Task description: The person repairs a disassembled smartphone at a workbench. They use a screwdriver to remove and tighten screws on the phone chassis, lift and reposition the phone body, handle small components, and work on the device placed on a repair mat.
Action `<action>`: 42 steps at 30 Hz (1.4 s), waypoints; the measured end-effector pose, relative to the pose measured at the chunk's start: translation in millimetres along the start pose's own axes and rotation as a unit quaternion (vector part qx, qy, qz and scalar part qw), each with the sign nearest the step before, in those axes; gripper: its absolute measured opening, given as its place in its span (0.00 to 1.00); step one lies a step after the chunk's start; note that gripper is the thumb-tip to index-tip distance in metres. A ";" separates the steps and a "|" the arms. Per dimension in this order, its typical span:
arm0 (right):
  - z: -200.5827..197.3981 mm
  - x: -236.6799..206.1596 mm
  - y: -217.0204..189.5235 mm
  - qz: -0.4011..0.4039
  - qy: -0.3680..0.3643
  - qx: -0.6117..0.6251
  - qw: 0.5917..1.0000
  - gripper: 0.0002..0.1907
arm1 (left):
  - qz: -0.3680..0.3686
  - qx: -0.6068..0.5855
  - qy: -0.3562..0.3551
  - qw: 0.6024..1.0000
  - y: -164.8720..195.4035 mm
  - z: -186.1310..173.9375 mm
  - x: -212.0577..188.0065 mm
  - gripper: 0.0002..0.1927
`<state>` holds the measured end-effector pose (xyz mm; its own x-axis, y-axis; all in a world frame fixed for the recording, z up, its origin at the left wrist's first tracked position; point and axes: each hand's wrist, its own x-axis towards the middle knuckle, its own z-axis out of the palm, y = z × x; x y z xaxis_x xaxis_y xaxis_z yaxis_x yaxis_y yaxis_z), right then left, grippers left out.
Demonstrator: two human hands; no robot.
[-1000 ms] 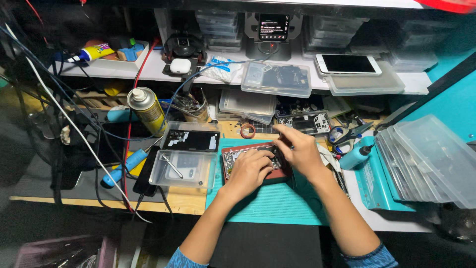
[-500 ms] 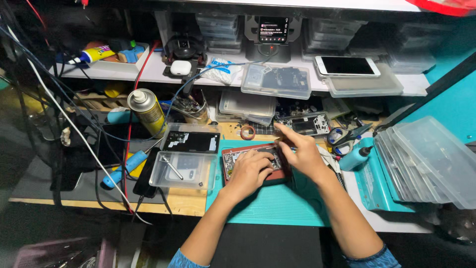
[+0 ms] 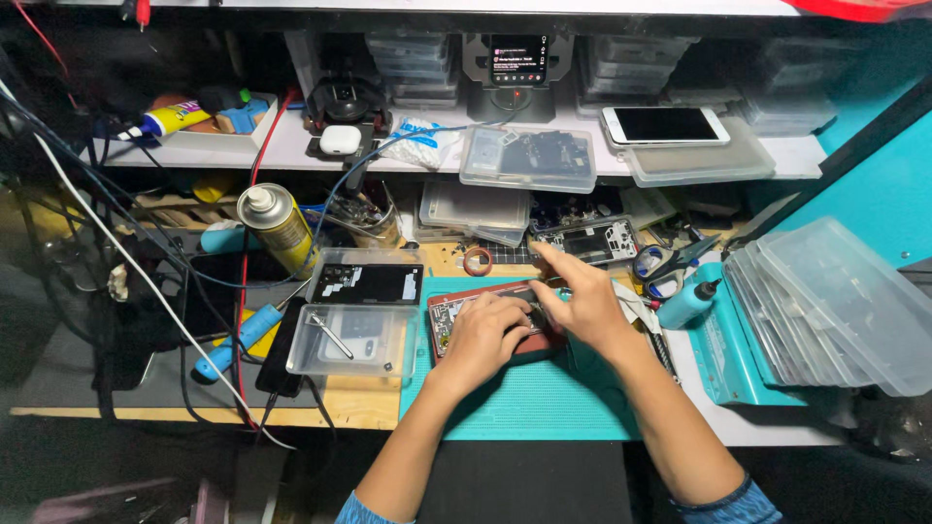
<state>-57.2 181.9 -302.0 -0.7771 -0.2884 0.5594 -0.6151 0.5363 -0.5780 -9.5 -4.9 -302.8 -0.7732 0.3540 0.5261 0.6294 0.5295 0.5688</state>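
Both hands are resting on the opened phone (image 3: 456, 312) on the teal mat (image 3: 544, 403): left hand (image 3: 485, 335) pressing flat, right hand (image 3: 582, 306) loosely spread, gripping nothing; cluttered shelf (image 3: 291, 150) is sitting behind.

Two bare forearms come in from the near edge, one left of centre and one right of centre. Both are uncovered from the wrist back almost to the elbow. At the near edge each arm ends in a blue sleeve with a mottled lighter pattern, pushed or cut short near the elbow. The left hand (image 3: 488, 335) and the right hand (image 3: 582, 306) are bare: no gloves, rings, watch or wristband show on them.
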 end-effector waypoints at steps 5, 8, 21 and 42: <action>-1.5 -0.3 -0.2 0.003 0.011 -0.043 0.999 0.23 | -0.008 -0.011 0.003 1.000 1.5 0.5 2.7 0.04; -1.9 -0.8 -2.0 -0.016 0.003 0.018 1.000 0.28 | -0.017 -0.015 0.004 1.000 2.9 0.5 4.6 0.05; -8.1 3.2 -13.3 0.032 -0.031 0.011 0.999 0.25 | -0.033 -0.027 0.018 0.999 13.8 0.3 3.4 0.06; 1.3 -2.2 -21.4 0.031 -0.019 0.026 0.999 0.26 | -0.028 -0.047 0.039 0.998 13.5 -5.2 -0.6 0.06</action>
<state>-42.5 170.0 -291.6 -0.8185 -0.2864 0.4981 -0.5701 0.5122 -0.6423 -0.1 -1.9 -292.1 -0.8018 0.2628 0.5367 0.5921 0.4710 0.6539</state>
